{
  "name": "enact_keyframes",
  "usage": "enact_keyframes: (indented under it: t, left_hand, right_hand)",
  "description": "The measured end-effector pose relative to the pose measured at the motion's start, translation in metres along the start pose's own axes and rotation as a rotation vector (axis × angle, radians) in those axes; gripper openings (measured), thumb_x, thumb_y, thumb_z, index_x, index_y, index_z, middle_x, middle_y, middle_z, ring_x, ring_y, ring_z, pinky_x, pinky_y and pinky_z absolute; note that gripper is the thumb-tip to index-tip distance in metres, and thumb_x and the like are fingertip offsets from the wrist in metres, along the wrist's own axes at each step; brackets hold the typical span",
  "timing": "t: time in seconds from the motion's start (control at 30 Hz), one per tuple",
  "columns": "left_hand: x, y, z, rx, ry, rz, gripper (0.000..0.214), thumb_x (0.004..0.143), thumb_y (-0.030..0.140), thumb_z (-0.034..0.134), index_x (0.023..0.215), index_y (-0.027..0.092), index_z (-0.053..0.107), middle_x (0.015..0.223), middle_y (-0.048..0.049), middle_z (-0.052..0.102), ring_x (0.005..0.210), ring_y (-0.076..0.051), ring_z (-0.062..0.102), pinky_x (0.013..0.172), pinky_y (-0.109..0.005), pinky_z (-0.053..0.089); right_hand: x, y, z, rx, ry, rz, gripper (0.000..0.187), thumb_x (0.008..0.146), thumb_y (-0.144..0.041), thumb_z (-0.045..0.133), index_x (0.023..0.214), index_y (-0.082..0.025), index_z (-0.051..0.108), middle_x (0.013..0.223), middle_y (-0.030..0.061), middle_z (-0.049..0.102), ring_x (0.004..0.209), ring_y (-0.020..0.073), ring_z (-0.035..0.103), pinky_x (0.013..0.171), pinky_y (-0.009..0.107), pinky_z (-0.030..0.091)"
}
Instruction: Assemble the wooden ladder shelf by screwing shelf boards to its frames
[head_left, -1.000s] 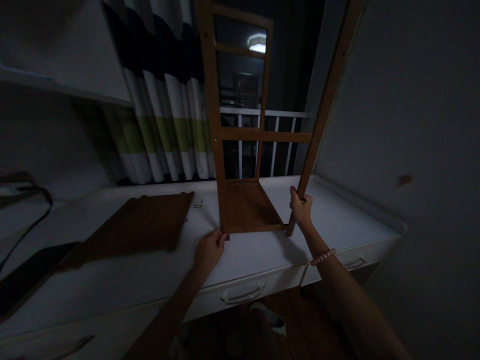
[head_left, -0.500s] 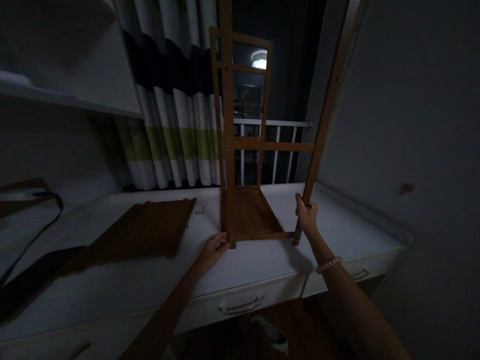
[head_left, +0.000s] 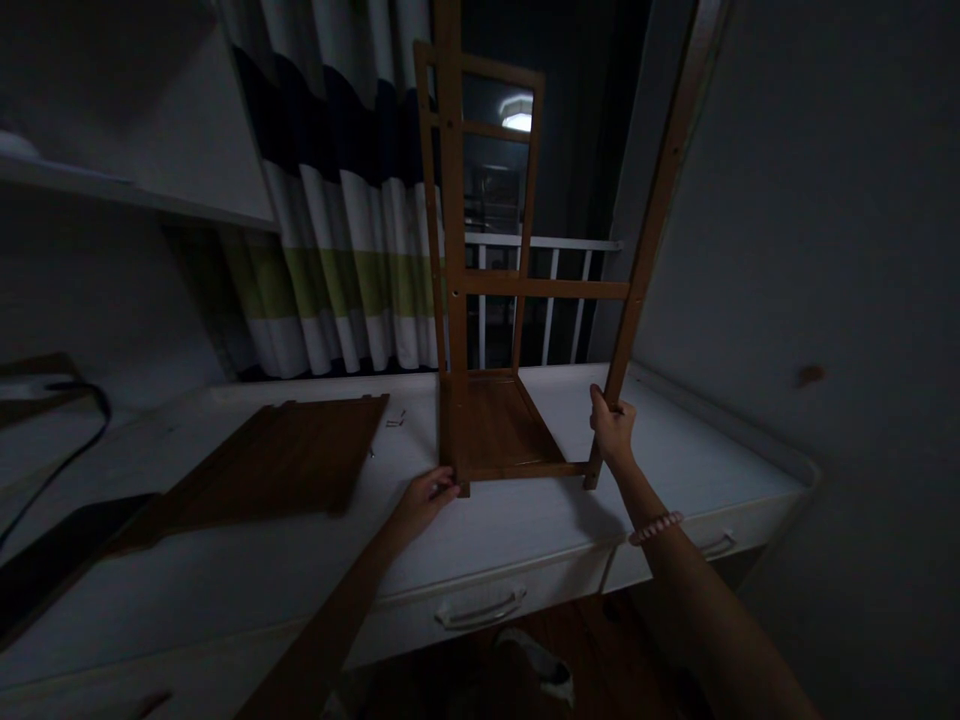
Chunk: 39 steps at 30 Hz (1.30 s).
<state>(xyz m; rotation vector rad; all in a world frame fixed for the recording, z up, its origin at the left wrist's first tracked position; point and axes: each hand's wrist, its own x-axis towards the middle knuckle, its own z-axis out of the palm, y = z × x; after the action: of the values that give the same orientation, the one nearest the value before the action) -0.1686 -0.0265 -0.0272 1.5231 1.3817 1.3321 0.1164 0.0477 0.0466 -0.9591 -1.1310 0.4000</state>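
An upright wooden rack frame (head_left: 544,288) stands on the white desk, with a brown panel (head_left: 506,420) set low between its sides. My right hand (head_left: 613,430) is wrapped round the near right post just above its foot. At the base of the near left post, my left hand (head_left: 426,497) has its fingers bent together against the corner joint. Whatever those fingers pinch is too small and dark to make out. Left of the rack lies a loose wooden panel (head_left: 277,465), flat on the desk. Several small screws (head_left: 394,422) are scattered between that panel and the rack.
The white desk (head_left: 420,555) has a raised rim at the back and right, and drawers with handles (head_left: 481,608) below. A dark flat object (head_left: 75,545) and a black cable (head_left: 75,450) are at left. A striped curtain (head_left: 352,270) and a window railing (head_left: 551,243) stand behind.
The view has shifted slightly. Both hands keep their places on the rack, and the rack, loose panel and screws have not visibly moved.
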Motion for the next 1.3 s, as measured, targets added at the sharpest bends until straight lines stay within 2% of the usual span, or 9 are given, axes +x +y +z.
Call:
enact_keyframes:
  t: [0.13, 0.3, 0.5, 0.63, 0.8, 0.9, 1.2, 1.3]
  left_hand:
    - [0.0, -0.002, 0.001, -0.029, -0.003, -0.017, 0.035, 0.052, 0.035, 0.066, 0.079, 0.014, 0.062, 0.072, -0.0052, 0.063, 0.067, -0.017, 0.058, 0.061, -0.029, 0.045]
    - [-0.002, 0.002, 0.003, -0.004, 0.019, 0.021, 0.03, 0.051, 0.035, 0.068, 0.074, 0.017, 0.061, 0.066, -0.0016, 0.062, 0.066, -0.017, 0.059, 0.063, -0.029, 0.047]
    - [-0.005, 0.007, 0.003, 0.059, -0.061, 0.027, 0.03, 0.053, 0.035, 0.066, 0.074, 0.015, 0.058, 0.066, -0.0004, 0.059, 0.065, -0.014, 0.057, 0.062, -0.027, 0.046]
    - [-0.009, 0.008, 0.003, 0.029, -0.06, 0.028, 0.033, 0.054, 0.036, 0.066, 0.077, 0.014, 0.057, 0.066, 0.0005, 0.057, 0.064, -0.013, 0.057, 0.061, -0.025, 0.046]
    - [-0.011, 0.007, 0.006, -0.04, -0.037, 0.008, 0.042, 0.057, 0.038, 0.063, 0.089, 0.013, 0.054, 0.057, 0.0034, 0.055, 0.04, -0.007, 0.044, 0.044, -0.023, 0.039]
    - [-0.01, 0.005, 0.007, -0.059, -0.013, -0.009, 0.045, 0.058, 0.039, 0.06, 0.092, 0.011, 0.052, 0.052, 0.0048, 0.052, 0.035, -0.005, 0.038, 0.038, -0.022, 0.033]
    - [-0.012, 0.016, 0.012, 0.1, -0.031, 0.059, 0.025, 0.062, 0.035, 0.058, 0.076, 0.015, 0.05, 0.046, 0.006, 0.049, 0.04, -0.008, 0.043, 0.045, -0.023, 0.037]
    - [-0.012, 0.016, 0.015, 0.191, -0.014, 0.108, 0.019, 0.066, 0.034, 0.055, 0.07, 0.017, 0.048, 0.052, 0.0037, 0.051, 0.05, -0.012, 0.051, 0.05, -0.023, 0.041]
  right_hand:
    - [0.0, 0.003, 0.0, 0.01, 0.001, -0.003, 0.045, 0.069, -0.051, 0.053, 0.047, -0.022, 0.027, 0.042, -0.0073, 0.027, 0.038, 0.0058, 0.026, 0.037, 0.023, 0.023]
    - [-0.001, 0.002, -0.001, 0.01, 0.006, -0.015, 0.045, 0.069, -0.05, 0.053, 0.047, -0.022, 0.027, 0.042, -0.0072, 0.027, 0.039, 0.0059, 0.027, 0.037, 0.023, 0.023]
    - [-0.002, -0.001, -0.001, -0.012, 0.022, -0.01, 0.045, 0.07, -0.049, 0.052, 0.046, -0.021, 0.027, 0.041, -0.0072, 0.028, 0.038, 0.0055, 0.027, 0.038, 0.022, 0.023]
    - [-0.003, -0.003, 0.0, -0.031, 0.028, -0.002, 0.044, 0.07, -0.048, 0.052, 0.045, -0.021, 0.028, 0.041, -0.0071, 0.028, 0.039, 0.0056, 0.027, 0.038, 0.022, 0.022]
    - [-0.005, -0.007, 0.001, -0.057, 0.089, -0.063, 0.044, 0.071, -0.046, 0.052, 0.045, -0.021, 0.025, 0.044, -0.0074, 0.023, 0.041, 0.005, 0.023, 0.04, 0.022, 0.02]
    - [-0.006, -0.008, 0.001, -0.086, 0.13, -0.091, 0.045, 0.07, -0.045, 0.052, 0.045, -0.021, 0.024, 0.045, -0.0074, 0.021, 0.043, 0.0049, 0.022, 0.04, 0.022, 0.02]
    - [-0.006, -0.005, 0.0, -0.09, 0.126, -0.061, 0.045, 0.07, -0.05, 0.051, 0.046, -0.021, 0.027, 0.044, -0.0069, 0.025, 0.042, 0.0058, 0.024, 0.04, 0.022, 0.021]
    - [-0.007, -0.006, 0.0, -0.094, 0.128, -0.07, 0.044, 0.07, -0.049, 0.051, 0.046, -0.021, 0.027, 0.044, -0.0068, 0.025, 0.042, 0.0058, 0.024, 0.04, 0.023, 0.021]
